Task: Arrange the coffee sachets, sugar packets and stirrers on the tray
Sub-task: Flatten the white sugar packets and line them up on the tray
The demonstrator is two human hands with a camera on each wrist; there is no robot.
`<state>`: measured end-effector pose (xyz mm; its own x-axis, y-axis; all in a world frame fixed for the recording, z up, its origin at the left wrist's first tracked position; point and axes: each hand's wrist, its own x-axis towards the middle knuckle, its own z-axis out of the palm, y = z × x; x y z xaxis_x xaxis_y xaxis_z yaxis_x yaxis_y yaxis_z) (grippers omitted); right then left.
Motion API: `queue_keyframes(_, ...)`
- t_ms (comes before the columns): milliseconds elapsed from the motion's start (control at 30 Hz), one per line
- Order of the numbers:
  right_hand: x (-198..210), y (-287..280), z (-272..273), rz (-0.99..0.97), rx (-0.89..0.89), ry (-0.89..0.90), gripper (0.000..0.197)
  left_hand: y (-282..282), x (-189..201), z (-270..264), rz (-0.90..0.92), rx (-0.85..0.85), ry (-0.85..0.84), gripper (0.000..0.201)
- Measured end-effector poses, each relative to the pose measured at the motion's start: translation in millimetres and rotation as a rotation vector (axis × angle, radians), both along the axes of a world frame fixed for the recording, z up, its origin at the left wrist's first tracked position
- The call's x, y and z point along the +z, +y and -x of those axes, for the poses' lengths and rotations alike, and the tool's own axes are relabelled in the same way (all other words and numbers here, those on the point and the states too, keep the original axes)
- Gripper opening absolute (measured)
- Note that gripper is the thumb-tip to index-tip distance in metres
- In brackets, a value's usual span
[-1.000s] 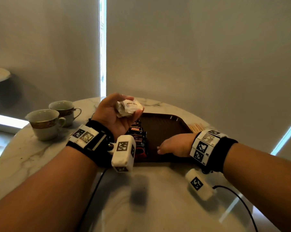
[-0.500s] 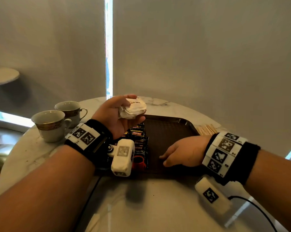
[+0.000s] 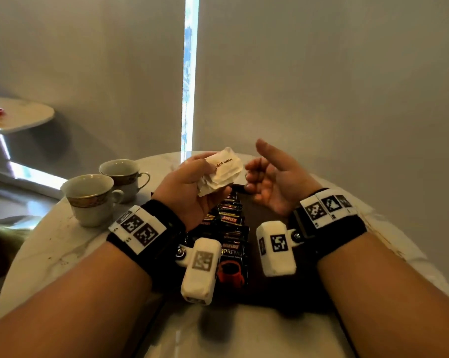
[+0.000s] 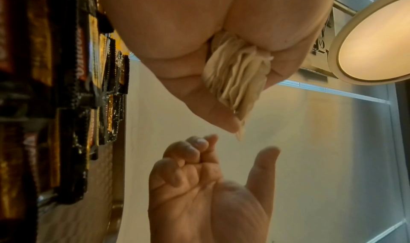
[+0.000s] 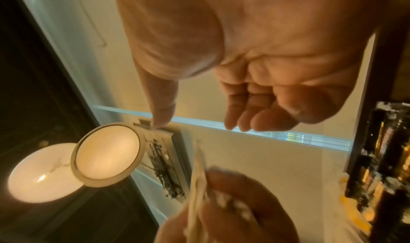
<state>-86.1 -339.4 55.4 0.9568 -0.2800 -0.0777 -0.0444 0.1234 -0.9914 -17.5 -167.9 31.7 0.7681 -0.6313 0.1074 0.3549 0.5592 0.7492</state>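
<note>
My left hand is raised above the tray and grips a bunch of white sugar packets, whose edges show fanned in its palm in the left wrist view. My right hand hovers palm up just right of the packets, fingers loosely curled, thumb out, holding nothing. Dark coffee sachets lie in overlapping rows on the left part of the brown tray. The stirrers are hidden behind my right wrist.
Two gold-rimmed white cups stand on the round marble table left of the tray. A second small table stands at the far left. Grey blinds close off the space behind the table.
My right hand has lifted off the tray, turned palm up and come beside the packets. My left hand still holds the sugar packets, raised slightly.
</note>
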Motion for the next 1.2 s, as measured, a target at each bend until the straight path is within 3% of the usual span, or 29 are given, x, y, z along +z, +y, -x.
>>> queue_keyframes(167,-20.9,16.1,-16.1,-0.059,0.049,-0.157,0.086,-8.5,-5.9,-3.1,-0.076,0.027,-0.059,0.015)
queue_keyframes(233,-23.8,15.7,-17.8,-0.108,0.034,-0.183,0.088,-10.1,-7.4,-2.1,-0.093,0.023,-0.066,0.014)
queue_keyframes(333,-24.2,14.2,-17.6,-0.076,-0.022,-0.193,0.073,-8.9,-8.1,-2.9,-0.06,-0.011,-0.061,0.024)
queue_keyframes(533,-20.5,10.5,-17.2,-0.147,-0.076,-0.225,0.016,-5.6,-6.7,-5.7,-0.082,0.025,-0.053,0.025)
queue_keyframes(667,-22.7,4.5,-24.7,-0.286,-0.171,-0.268,0.013,-3.8,-8.5,-9.3,-0.11,0.102,-0.036,0.035)
queue_keyframes(767,-20.6,1.3,-25.3,-0.386,-0.229,-0.322,0.018,-2.9,-8.4,-11.2,-0.101,0.149,-0.001,0.03)
queue_keyframes(900,-16.8,3.2,-22.1,-0.331,-0.204,-0.342,0.031,-3.3,-9.2,-13.6,-0.076,0.09,0.013,0.01)
queue_keyframes(1067,-20.9,5.3,-19.1,-0.228,-0.118,-0.32,0.039,-5.2,-11.7,-11.0,-0.156,0.021,-0.022,0.056)
queue_keyframes(1133,-20.9,8.6,-17.3,-0.22,-0.067,-0.298,0.035,-4.4,-11.0,-9.4,-0.175,-0.014,-0.038,0.056)
queue_keyframes(1200,-19.2,13.8,-15.1,-0.184,-0.033,-0.286,0.02,-4.0,-10.6,-7.2,-0.21,0.001,-0.063,0.047)
